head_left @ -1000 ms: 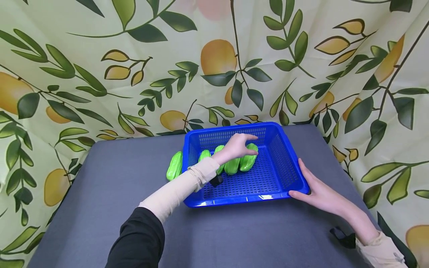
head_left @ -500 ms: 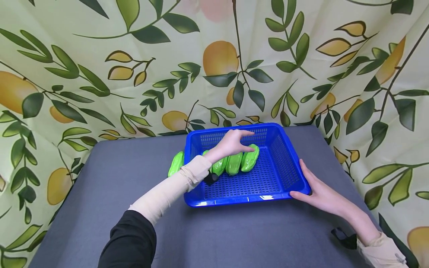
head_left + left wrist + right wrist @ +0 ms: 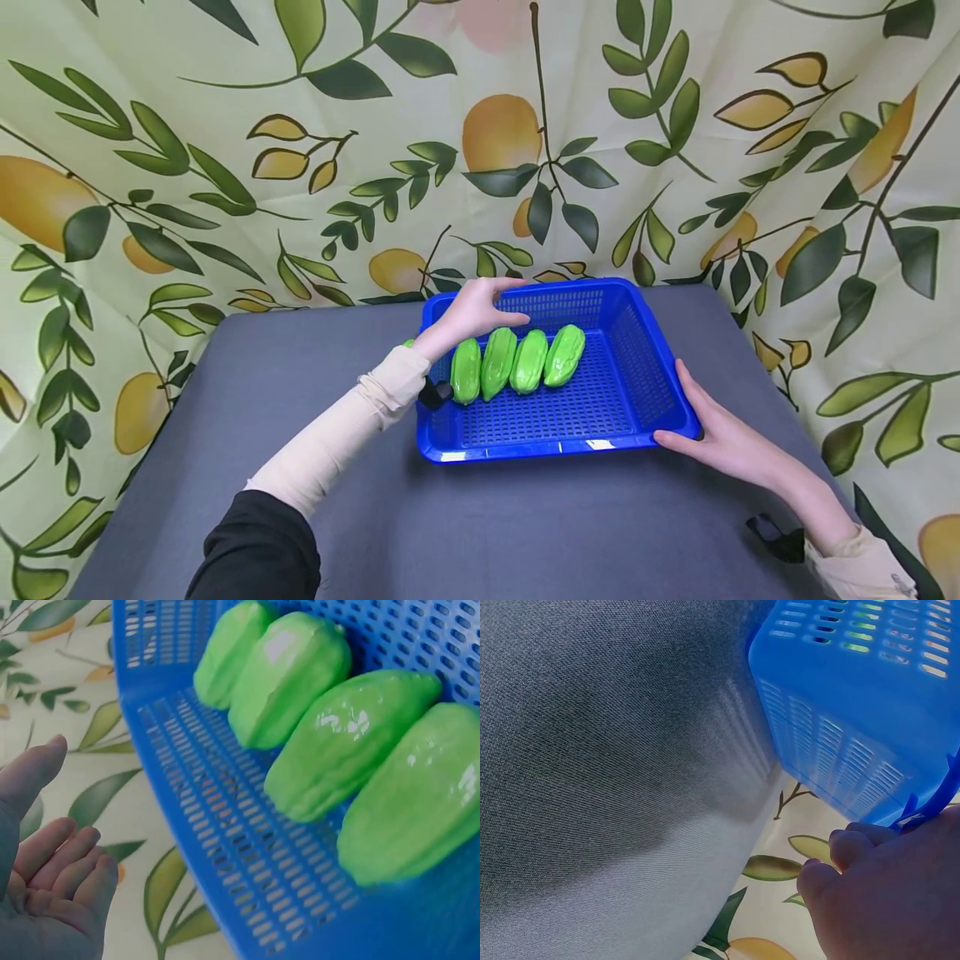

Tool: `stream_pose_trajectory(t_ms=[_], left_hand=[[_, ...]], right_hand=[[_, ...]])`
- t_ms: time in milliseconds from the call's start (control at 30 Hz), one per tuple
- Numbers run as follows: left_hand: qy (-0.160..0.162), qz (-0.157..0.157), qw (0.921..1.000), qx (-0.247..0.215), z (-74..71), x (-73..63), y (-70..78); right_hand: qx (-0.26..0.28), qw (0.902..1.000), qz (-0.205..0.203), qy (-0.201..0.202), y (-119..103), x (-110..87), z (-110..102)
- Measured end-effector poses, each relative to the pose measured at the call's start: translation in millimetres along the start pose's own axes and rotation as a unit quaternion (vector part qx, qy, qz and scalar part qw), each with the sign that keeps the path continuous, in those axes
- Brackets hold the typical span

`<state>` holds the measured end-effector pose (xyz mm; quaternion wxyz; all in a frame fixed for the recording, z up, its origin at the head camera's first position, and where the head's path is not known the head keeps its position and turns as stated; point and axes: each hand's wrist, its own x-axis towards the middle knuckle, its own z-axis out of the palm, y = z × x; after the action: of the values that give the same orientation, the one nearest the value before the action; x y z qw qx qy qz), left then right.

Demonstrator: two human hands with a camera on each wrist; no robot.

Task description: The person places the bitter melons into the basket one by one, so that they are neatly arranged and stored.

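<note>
A blue plastic basket (image 3: 600, 417) with slotted walls stands on the grey table. Several green, ridged, gourd-like vegetables (image 3: 530, 361) lie side by side in its left half. In the head view my left hand (image 3: 476, 312) is over the basket's left rear part, thumb and fingers spread apart, holding nothing. In the left wrist view, that hand (image 3: 56, 885) appears beside the basket wall, apart from the vegetables. My right hand (image 3: 720, 433) holds the basket's near right corner, thumb on the rim. The right wrist view shows its fingers (image 3: 847, 851) curled under the rim.
Another green vegetable (image 3: 408, 342) lies outside the basket on the left, mostly hidden by the left sleeve. Grey cloth covers the table (image 3: 525, 525). A curtain (image 3: 337, 225) printed with fruit and leaves hangs behind and along both sides.
My left hand has drawn back leftward across the basket, uncovering the row of vegetables. Its sleeve now hides most of the one outside. My right hand keeps its hold on the corner.
</note>
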<state>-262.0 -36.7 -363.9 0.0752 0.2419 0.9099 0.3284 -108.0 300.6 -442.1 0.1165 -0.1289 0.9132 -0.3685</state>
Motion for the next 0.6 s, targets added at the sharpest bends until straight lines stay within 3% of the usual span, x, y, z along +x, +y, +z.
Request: stream_pose_trajectory(t_ms=[167,367,600], left_hand=[[0.016,-0.017,0.9994,-0.024,-19.5,-16.0,-8.7],[0.062,-0.030,0.9974,-0.022,-42.4,-32.4,-21.9],[0.072,-0.044,0.9952,-0.050,-53.4,-47.7,-31.8]], right_hand=[[0.002,1.0000,0.000,-0.001,-0.2,0.6,1.6],[0.000,1.0000,0.002,0.003,-1.1,0.6,1.2],[0.004,1.0000,0.000,-0.002,-2.4,0.4,1.4]])
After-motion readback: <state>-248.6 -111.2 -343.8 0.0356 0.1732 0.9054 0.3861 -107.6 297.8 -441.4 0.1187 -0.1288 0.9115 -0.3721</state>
